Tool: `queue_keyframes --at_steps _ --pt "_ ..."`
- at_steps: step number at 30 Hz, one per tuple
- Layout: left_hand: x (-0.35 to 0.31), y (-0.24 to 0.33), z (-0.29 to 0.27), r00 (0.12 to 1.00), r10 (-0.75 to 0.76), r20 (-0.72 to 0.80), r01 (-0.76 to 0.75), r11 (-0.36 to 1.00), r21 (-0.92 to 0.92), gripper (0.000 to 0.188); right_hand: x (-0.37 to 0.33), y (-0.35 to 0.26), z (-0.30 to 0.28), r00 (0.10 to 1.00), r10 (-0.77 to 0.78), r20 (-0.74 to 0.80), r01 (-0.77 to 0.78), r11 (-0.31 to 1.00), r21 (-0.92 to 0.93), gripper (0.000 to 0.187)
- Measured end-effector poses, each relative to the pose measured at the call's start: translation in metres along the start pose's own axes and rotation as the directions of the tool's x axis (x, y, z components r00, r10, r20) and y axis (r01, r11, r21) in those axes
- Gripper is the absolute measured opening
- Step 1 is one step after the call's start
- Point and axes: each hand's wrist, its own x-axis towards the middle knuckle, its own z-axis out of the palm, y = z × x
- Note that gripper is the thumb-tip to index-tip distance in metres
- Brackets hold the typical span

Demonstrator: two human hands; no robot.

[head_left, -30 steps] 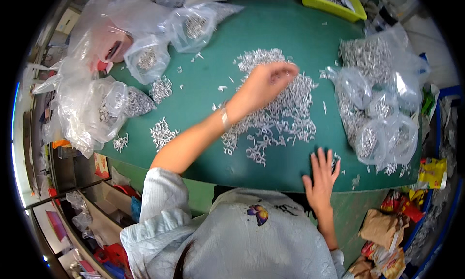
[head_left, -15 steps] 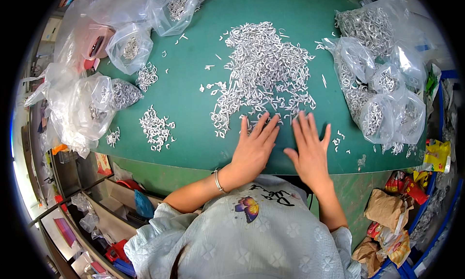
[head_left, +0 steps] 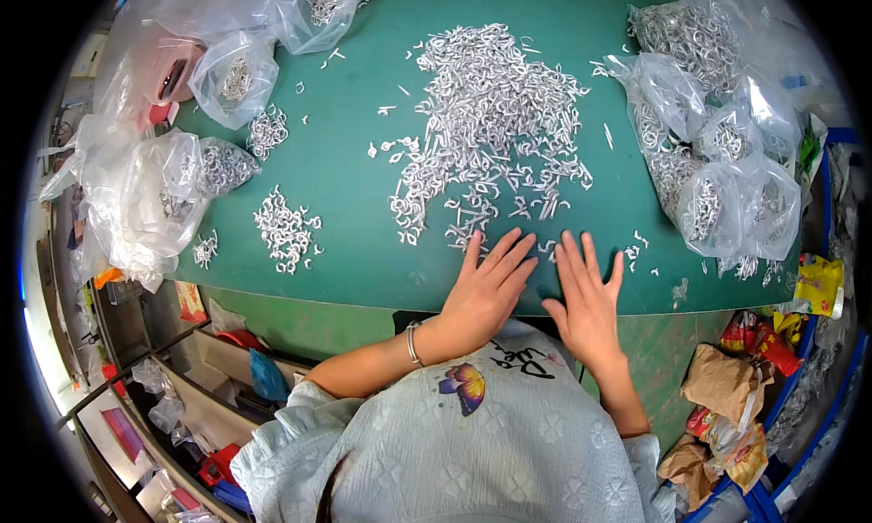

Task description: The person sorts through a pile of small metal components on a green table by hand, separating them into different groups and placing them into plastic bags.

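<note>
A large heap of small silver metal hooks (head_left: 500, 105) covers the middle of the green table (head_left: 363, 205). My left hand (head_left: 486, 282) lies palm down at the heap's near edge, fingers stretched out, with a few loose pieces by its fingertips. Beside it, my right hand (head_left: 586, 296) is also palm down, its fingers extended and thumb spread. A small pile of hooked pieces (head_left: 287, 231) sits to the left of my left hand. A few stray pieces (head_left: 636, 246) lie just right of my right hand. What is under the palms is hidden.
Clear plastic bags (head_left: 718, 160) full of metal pieces stand along the right edge. More bags (head_left: 150, 196) crowd the left side, near a pink container (head_left: 177, 69). Below the left edge is a drawer unit (head_left: 218, 369); brown paper bags (head_left: 727, 382) lie at lower right.
Both hands have drawn slightly back toward me, away from the heap. A few pieces now lie spread between the heap and my fingertips. The whole view has shifted slightly.
</note>
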Motion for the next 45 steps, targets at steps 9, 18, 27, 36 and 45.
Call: queue_keyframes --at_steps 9,18,27,36,45 --pt "0.001 0.0 -0.002 0.981 -0.056 -0.188 0.062 0.998 0.029 0.039 -0.003 -0.013 0.021 0.999 0.007 0.038 -0.007 1.0 -0.01 0.078" --pt "0.005 -0.008 0.002 0.978 -0.078 -0.192 0.092 0.994 0.062 0.045 0.006 -0.006 0.009 1.0 -0.014 -0.025 0.016 0.997 0.077 0.053" --pt "-0.007 -0.004 -0.007 0.971 -0.096 -0.218 0.103 0.994 0.023 0.039 0.007 -0.014 0.006 0.991 -0.125 0.042 0.117 0.98 0.163 0.049" --pt "-0.015 -0.01 0.003 0.981 0.043 -0.188 -0.029 0.996 0.079 0.032 0.022 -0.011 -0.004 0.987 -0.147 0.064 0.147 0.989 0.011 0.048" --pt "-0.009 -0.013 -0.009 0.955 -0.123 -0.271 0.148 0.986 0.074 0.036 0.007 0.003 -0.002 0.952 0.2 -0.233 -0.231 0.966 -0.116 0.06"
